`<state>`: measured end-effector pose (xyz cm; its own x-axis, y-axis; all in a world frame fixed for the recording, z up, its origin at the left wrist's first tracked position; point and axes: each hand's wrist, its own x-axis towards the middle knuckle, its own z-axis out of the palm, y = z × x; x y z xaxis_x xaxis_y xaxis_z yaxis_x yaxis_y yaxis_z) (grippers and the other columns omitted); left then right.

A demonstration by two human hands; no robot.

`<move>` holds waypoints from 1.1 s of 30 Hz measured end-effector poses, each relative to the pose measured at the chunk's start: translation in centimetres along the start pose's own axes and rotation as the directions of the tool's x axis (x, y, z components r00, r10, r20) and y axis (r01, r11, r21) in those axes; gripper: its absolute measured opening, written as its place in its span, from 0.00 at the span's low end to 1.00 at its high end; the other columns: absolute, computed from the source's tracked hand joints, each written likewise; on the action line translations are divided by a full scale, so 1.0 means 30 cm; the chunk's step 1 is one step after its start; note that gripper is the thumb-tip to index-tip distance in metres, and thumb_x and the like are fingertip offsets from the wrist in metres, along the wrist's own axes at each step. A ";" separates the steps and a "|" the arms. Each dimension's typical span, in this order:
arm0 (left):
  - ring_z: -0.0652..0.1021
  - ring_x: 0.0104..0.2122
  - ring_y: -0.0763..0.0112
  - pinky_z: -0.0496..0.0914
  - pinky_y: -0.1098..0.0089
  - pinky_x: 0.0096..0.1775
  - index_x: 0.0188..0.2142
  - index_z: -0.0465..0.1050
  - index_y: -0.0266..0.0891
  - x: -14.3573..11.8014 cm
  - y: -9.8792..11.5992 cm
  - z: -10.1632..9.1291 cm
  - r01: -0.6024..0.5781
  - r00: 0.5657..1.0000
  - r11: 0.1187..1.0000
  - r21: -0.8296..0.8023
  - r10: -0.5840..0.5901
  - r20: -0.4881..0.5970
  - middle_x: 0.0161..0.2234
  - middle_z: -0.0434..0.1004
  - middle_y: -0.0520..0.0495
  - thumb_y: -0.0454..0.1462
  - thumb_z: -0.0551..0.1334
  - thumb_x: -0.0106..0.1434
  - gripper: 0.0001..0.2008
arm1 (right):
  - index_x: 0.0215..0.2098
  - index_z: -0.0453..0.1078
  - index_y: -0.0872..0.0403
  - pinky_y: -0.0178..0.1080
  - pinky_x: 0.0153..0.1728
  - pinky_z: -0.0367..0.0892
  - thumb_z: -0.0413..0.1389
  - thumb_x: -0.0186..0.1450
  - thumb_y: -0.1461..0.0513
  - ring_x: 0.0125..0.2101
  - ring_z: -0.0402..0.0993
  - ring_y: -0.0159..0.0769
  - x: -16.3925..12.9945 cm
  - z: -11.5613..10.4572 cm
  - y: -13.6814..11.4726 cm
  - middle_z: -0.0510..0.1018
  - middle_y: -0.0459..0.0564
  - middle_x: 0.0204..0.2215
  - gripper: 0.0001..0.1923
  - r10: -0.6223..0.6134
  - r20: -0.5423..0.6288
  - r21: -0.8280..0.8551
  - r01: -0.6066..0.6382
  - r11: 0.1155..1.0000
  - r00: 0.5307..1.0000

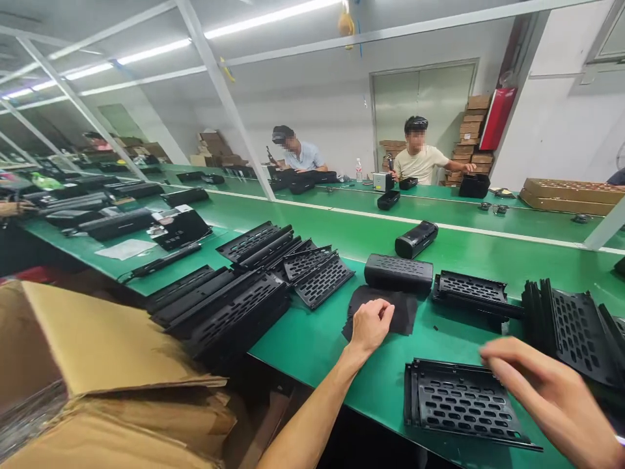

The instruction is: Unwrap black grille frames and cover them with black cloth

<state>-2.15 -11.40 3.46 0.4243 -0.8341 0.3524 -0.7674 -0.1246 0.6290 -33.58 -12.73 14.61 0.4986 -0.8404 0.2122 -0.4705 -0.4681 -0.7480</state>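
Note:
My left hand (372,322) is closed, its fingers curled over a small stack of thin black sheets (406,314) on the green bench. Whatever those fingers may hold is hidden. Smeared by motion, my right hand (547,381) hovers at the right edge of a stack of black slotted panels (466,400); its index finger and thumb point left, and I cannot tell if anything is between them. Just behind the sheets lies a black rounded speaker-like housing (398,272). More slotted panels (469,290) sit to its right.
Piles of black panels lie at left (239,306) and far right (579,332). An open cardboard box (97,345) stands at lower left. Another black housing (416,240) rests farther back. Across the bench, two people (422,163) work among dark housings. White frame posts (229,104) rise from the bench.

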 end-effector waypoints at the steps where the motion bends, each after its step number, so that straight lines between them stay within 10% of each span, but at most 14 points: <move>1: 0.75 0.32 0.69 0.64 0.68 0.40 0.31 0.74 0.40 -0.014 -0.001 -0.004 0.013 0.999 0.996 -0.084 -0.016 -0.034 0.30 0.78 0.50 0.40 0.58 0.70 0.12 | 0.43 0.78 0.49 0.41 0.48 0.75 0.57 0.66 0.43 0.46 0.78 0.45 0.080 0.057 -0.044 0.81 0.52 0.45 0.22 0.041 0.096 0.070 -0.047 0.996 0.995; 6: 0.74 0.29 0.71 0.66 0.70 0.36 0.31 0.74 0.39 -0.099 0.016 -0.032 0.064 0.987 0.923 -0.378 -0.115 -0.112 0.29 0.77 0.49 0.45 0.57 0.69 0.15 | 0.42 0.72 0.55 0.38 0.32 0.71 0.59 0.62 0.50 0.35 0.77 0.41 0.380 0.348 -0.184 0.80 0.56 0.37 0.18 0.183 0.402 0.209 -0.285 0.935 0.897; 10: 0.75 0.32 0.68 0.69 0.68 0.38 0.32 0.73 0.39 -0.160 0.024 -0.092 0.110 0.980 0.881 -0.461 -0.173 -0.096 0.31 0.77 0.46 0.46 0.57 0.69 0.16 | 0.25 0.62 0.55 0.32 0.28 0.58 0.55 0.64 0.56 0.26 0.65 0.30 0.394 0.425 -0.232 0.68 0.45 0.22 0.14 0.028 0.467 0.151 -0.111 0.982 0.884; 15: 0.72 0.55 0.55 0.67 0.58 0.57 0.57 0.69 0.36 -0.160 0.037 -0.209 -0.124 0.959 0.896 -0.427 -0.003 -0.284 0.55 0.73 0.35 0.39 0.59 0.60 0.25 | 0.29 0.67 0.55 0.34 0.27 0.52 0.51 0.65 0.56 0.26 0.57 0.30 0.336 0.326 -0.313 0.65 0.44 0.24 0.12 -0.196 0.519 0.008 0.225 0.974 0.832; 17: 0.70 0.58 0.54 0.64 0.56 0.61 0.60 0.68 0.36 -0.139 0.060 -0.245 -0.229 0.972 0.846 -0.482 0.169 -0.166 0.57 0.73 0.37 0.37 0.59 0.57 0.30 | 0.32 0.69 0.55 0.35 0.29 0.56 0.49 0.67 0.56 0.28 0.60 0.31 0.314 0.267 -0.335 0.69 0.46 0.29 0.13 -0.238 0.529 -0.019 0.293 0.956 0.814; 23: 0.74 0.31 0.71 0.68 0.72 0.36 0.36 0.79 0.37 -0.146 0.140 -0.228 0.091 0.906 0.788 -0.608 0.188 0.380 0.28 0.76 0.51 0.41 0.63 0.62 0.10 | 0.32 0.67 0.54 0.34 0.26 0.53 0.49 0.67 0.47 0.25 0.56 0.31 0.207 0.097 -0.216 0.63 0.44 0.23 0.19 0.072 0.396 -0.168 -0.005 0.986 0.915; 26: 0.75 0.29 0.72 0.66 0.72 0.33 0.39 0.79 0.39 -0.179 0.168 -0.168 0.114 0.892 0.816 -0.566 0.166 0.420 0.28 0.78 0.52 0.42 0.66 0.62 0.10 | 0.31 0.67 0.54 0.34 0.26 0.55 0.51 0.64 0.44 0.25 0.59 0.32 0.120 0.036 -0.079 0.66 0.45 0.24 0.22 0.230 0.383 -0.187 -0.169 0.968 0.895; 33: 0.79 0.34 0.67 0.65 0.66 0.41 0.43 0.78 0.42 -0.246 0.228 -0.069 -0.235 0.895 0.956 -0.177 0.284 0.345 0.33 0.81 0.52 0.38 0.66 0.64 0.08 | 0.31 0.67 0.51 0.38 0.27 0.57 0.48 0.63 0.44 0.23 0.65 0.38 -0.050 -0.014 0.160 0.72 0.47 0.22 0.21 0.384 0.217 -0.421 -0.270 0.866 0.897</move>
<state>-9.53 -4.98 6.60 -0.0042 -0.9670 0.2547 -0.7483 0.1720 0.6407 -36.88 -13.84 10.96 0.4243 -0.8749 -0.2334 -0.8483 -0.2938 -0.4406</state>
